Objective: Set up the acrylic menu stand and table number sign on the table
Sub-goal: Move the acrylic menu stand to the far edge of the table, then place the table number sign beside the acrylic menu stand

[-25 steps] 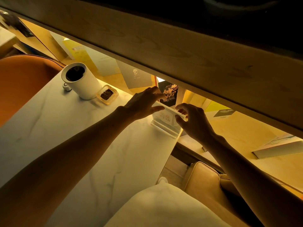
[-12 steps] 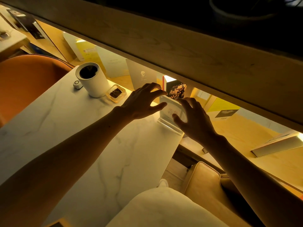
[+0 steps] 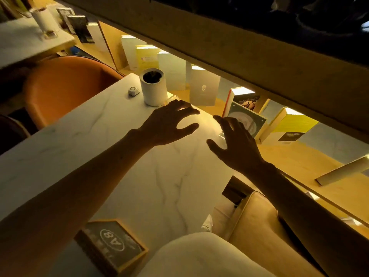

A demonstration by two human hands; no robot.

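Both your hands hover over the far end of the tabletop (image 3: 163, 188), palms down. Left hand (image 3: 165, 126): grip wide, fingers spread, holding nothing. Right hand (image 3: 237, 144): grip wide too, fingers splayed, empty.

Count on the tabletop:
- 1 menu stand (image 3: 247, 118), clear acrylic, upright at the far right corner, just beyond your right fingertips. It holds a card with a round pale print. Its base is hidden behind your hand; can't tell if a fingertip touches it.
- 1 sign (image 3: 111, 244), dark panel in a wood frame, marked "A8", lying flat at the near edge beside your left forearm, well apart from the stand.
- 1 white cup (image 3: 154, 90), cylindrical, dark inside, at the far edge, just beyond your left hand.
- 1 small white puck (image 3: 133, 91), just left of the cup.

A small item right of the cup is mostly hidden by your left hand; can't tell what it is.

Off the tabletop: 1 orange chair (image 3: 65, 88) to the left, 1 cream seat (image 3: 257, 222) at lower right. The lit shelf (image 3: 299, 162) behind carries a row of books, at least 6 upright; 1 yellow book (image 3: 289, 126) sits just right of the stand. A second tabletop (image 3: 22, 45) at upper left, blurred.
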